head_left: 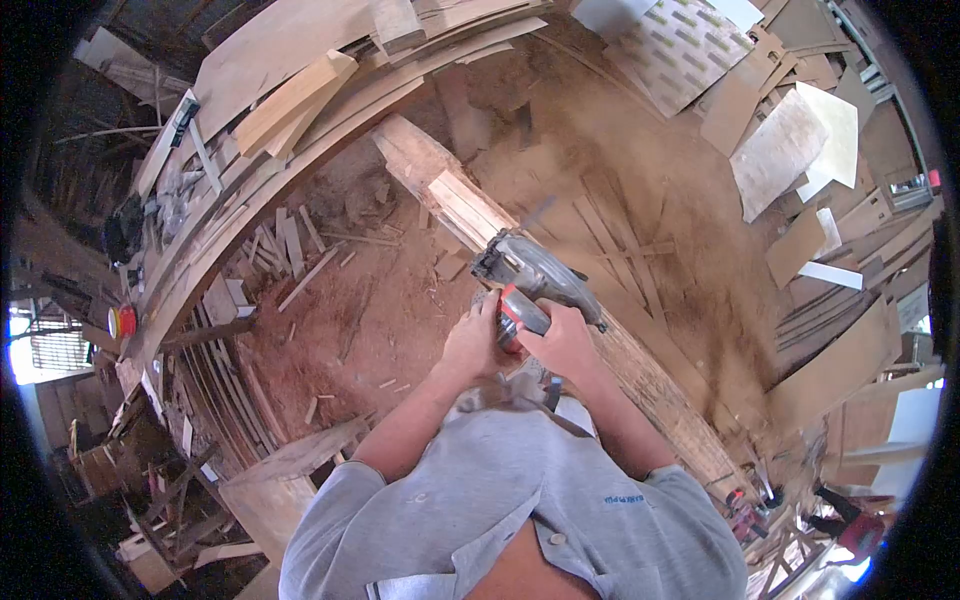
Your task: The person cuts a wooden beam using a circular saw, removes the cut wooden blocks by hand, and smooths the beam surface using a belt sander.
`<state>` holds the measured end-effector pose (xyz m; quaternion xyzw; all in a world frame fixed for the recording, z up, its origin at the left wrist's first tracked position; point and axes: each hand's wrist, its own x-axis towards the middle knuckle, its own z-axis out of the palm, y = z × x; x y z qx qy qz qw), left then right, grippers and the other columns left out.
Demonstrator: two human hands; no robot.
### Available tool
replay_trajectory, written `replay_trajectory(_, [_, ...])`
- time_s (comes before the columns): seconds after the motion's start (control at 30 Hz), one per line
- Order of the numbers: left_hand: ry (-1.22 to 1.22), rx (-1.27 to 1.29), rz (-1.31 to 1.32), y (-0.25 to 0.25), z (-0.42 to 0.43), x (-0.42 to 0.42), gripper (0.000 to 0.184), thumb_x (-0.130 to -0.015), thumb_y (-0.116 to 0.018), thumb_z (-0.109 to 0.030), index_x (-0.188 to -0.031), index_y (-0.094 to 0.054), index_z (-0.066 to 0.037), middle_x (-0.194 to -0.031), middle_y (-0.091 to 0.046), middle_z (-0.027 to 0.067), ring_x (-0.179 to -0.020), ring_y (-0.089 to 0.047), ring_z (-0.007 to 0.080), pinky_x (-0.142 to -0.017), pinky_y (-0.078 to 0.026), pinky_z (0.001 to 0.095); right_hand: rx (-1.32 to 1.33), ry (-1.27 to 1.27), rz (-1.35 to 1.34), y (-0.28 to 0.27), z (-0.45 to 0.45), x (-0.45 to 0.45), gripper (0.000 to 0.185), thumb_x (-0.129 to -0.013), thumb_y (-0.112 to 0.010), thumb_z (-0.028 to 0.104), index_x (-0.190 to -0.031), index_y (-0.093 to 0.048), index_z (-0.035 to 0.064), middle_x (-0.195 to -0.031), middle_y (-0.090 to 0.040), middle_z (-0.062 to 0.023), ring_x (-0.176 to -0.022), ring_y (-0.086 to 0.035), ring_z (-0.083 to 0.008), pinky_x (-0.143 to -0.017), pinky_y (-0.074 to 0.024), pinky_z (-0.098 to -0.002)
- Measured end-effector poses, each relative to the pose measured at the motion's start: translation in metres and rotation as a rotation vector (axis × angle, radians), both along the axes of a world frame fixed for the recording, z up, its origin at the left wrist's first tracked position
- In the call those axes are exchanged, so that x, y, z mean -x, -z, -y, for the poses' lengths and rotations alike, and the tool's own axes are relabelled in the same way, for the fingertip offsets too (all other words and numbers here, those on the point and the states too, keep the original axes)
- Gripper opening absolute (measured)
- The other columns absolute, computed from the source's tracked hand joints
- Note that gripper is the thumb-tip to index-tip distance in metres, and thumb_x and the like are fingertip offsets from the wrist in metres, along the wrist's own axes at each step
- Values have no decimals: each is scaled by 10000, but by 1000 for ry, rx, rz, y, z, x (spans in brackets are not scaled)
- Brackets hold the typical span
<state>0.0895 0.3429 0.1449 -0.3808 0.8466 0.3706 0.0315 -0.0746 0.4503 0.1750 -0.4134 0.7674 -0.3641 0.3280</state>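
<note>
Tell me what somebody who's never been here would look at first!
Probably the power saw in the middle, with the person's left hand and right hand both holding it. Next might be the long wooden beam, slanting from the upper left, beneath the saw, to the lower right. Then perhaps the speckled sheet at the top right, patterned with rows of short stripes.

Holding circular saw [545,268] with left hand [473,338] and right hand [563,342] over long, diagonal timber beam [650,388]. Can't tell whether cutting at this scale. With scrap sticks [291,243] on dusty ground [385,300] to left, loose boards [840,362] to right.
</note>
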Motion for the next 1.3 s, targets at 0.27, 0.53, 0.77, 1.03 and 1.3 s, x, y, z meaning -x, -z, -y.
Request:
replay_trajectory(0.27, [0, 21, -21, 19, 22, -3, 1206, -663, -991, -318, -1642, -316, -112, -1387, -641, 270, -1255, -657, 490, -1052, -565, 552, 7, -23, 41, -10, 22, 0, 369, -822, -778, 261, -1052, -761, -28, -929, -750, -288, -900, -744, -463, -829, -577, -486])
replay_trajectory(0.53, [12, -13, -27, 8, 56, -8, 1214, -635, -991, -311, -1630, -330, -99, -1362, -652, 276, -1248, -666, 480, -1046, -573, 553, -1, -47, 68, -8, 58, -3, 399, -824, -775, 263, -1084, -769, -39, -956, -760, -295, -909, -763, -440, -832, -585, -482])
replay_trajectory(0.77, [-6, -3, -101, -3, 81, -12, 1208, -633, -976, -270, -1656, -340, -177, -1361, -664, 273, -1249, -665, 480, -1040, -574, 556, -3, -72, 114, -12, 87, -4, 439, -819, -771, 295, -1104, -769, -39, -966, -764, -297, -940, -762, -449, -861, -594, -492])
replay_trajectory(1.03, [-10, 9, -61, 4, 129, -21, 1228, -637, -988, -286, -1672, -333, -195, -1381, -671, 253, -1275, -660, 461, -1067, -564, 536, 18, -84, 94, -15, 135, -13, 468, -798, -756, 287, -1124, -764, -49, -953, -759, -300, -918, -761, -441, -859, -588, -482])
replay_trajectory(1.3, [-44, -6, -107, 19, 192, -38, 1210, -636, -1005, -309, -1655, -367, -172, -1429, -663, 234, -1303, -651, 444, -1069, -559, 520, 61, -99, 92, -10, 197, -24, 444, -828, -751, 327, -1060, -762, -51, -913, -749, -311, -913, -754, -468, -851, -590, -521])
